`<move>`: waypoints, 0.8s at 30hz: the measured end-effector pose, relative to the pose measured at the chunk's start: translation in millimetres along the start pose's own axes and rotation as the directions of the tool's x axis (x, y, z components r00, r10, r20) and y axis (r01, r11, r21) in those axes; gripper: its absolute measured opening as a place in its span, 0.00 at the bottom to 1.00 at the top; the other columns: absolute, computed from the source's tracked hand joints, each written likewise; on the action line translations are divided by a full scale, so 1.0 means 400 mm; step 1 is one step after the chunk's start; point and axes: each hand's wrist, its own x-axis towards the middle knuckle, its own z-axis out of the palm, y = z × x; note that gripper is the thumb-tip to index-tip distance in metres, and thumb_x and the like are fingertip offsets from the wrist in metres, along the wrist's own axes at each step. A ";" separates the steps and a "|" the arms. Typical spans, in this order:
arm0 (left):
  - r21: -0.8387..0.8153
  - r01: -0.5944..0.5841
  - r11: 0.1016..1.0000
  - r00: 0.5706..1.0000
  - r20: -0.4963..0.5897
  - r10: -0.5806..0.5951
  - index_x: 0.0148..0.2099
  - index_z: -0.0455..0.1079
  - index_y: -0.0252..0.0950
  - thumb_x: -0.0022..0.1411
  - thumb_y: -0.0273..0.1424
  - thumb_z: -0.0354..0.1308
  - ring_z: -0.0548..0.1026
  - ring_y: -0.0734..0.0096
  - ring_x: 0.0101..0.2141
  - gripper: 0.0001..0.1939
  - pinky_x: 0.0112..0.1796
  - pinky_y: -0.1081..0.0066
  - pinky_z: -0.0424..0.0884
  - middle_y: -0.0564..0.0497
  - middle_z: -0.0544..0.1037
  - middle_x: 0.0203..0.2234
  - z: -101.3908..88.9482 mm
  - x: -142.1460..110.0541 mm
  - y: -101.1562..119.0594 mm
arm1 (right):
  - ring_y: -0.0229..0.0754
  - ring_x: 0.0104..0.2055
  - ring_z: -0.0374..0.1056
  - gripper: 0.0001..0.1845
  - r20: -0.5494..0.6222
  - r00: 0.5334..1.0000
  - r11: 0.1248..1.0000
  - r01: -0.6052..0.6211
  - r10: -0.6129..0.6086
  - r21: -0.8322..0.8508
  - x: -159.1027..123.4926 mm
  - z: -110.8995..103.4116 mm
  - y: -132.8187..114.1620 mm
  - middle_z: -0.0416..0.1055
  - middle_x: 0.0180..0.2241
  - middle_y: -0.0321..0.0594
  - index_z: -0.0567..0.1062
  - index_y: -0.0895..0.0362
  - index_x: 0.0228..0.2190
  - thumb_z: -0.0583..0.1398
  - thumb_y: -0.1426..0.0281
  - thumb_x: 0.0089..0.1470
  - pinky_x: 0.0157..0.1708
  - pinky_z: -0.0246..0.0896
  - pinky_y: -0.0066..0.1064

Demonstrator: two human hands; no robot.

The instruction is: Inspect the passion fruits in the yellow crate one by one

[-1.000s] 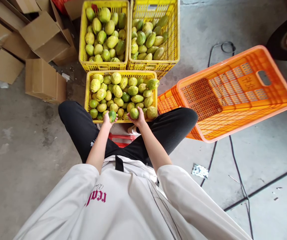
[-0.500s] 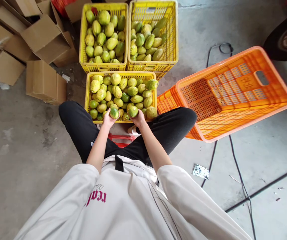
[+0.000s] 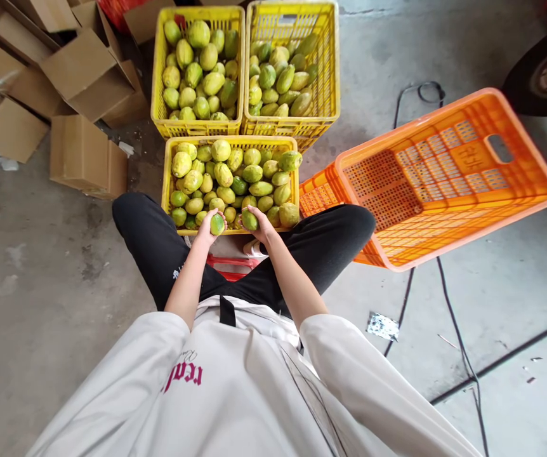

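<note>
My left hand (image 3: 206, 230) is closed around a green papaya (image 3: 217, 225) at the near edge of the front yellow crate (image 3: 164, 184). A second green papaya (image 3: 249, 221) sits in my right hand (image 3: 263, 226), a short way to the right, with the thumb over its top. Both hands are above the crate's near rim, a small gap apart. Below and beyond them, the crate is filled with yellow-green papayas (image 3: 223, 174). One larger papaya (image 3: 290, 160) lies across its right rim.
Two more yellow crates (image 3: 158, 120) (image 3: 335, 63) of papayas stand behind the front one. To the right, an orange crate (image 3: 468, 222) is tilted. Cardboard boxes (image 3: 80, 152) are piled at left. Black cables (image 3: 454, 324) cross the floor, and a wheel (image 3: 540, 70) shows at upper right.
The papayas have turned in both hands. My right hand has shifted slightly left and rolled over its fruit, with the thumb now on top. The left fruit now stands more upright.
</note>
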 end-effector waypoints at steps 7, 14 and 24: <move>-0.039 0.006 0.999 0.994 -0.108 -0.010 0.27 0.68 0.36 0.71 0.41 0.54 0.70 0.74 0.14 0.21 0.18 0.76 0.65 0.52 0.71 0.14 -0.005 0.014 0.001 | 0.43 0.26 0.75 0.12 -0.062 0.998 0.998 -0.008 0.012 0.060 0.014 -0.009 0.000 0.75 0.22 0.38 0.73 0.56 0.31 0.59 0.61 0.63 0.27 0.75 0.33; -0.158 0.032 0.987 0.992 -0.118 -0.051 0.30 0.72 0.36 0.74 0.42 0.44 0.70 0.71 0.15 0.25 0.19 0.74 0.66 0.50 0.72 0.15 -0.011 0.013 0.007 | 0.44 0.24 0.73 0.14 -0.140 0.990 0.999 0.004 0.003 0.044 0.041 -0.019 0.011 0.73 0.20 0.37 0.73 0.54 0.30 0.60 0.58 0.61 0.25 0.74 0.34; -0.264 0.065 0.962 0.991 -0.098 -0.093 0.41 0.76 0.35 0.75 0.38 0.41 0.71 0.69 0.18 0.23 0.21 0.73 0.67 0.49 0.73 0.18 -0.030 0.030 -0.002 | 0.47 0.26 0.74 0.18 -0.198 0.980 0.995 0.020 -0.001 0.094 0.052 -0.024 0.011 0.73 0.19 0.38 0.76 0.55 0.37 0.54 0.56 0.65 0.26 0.77 0.39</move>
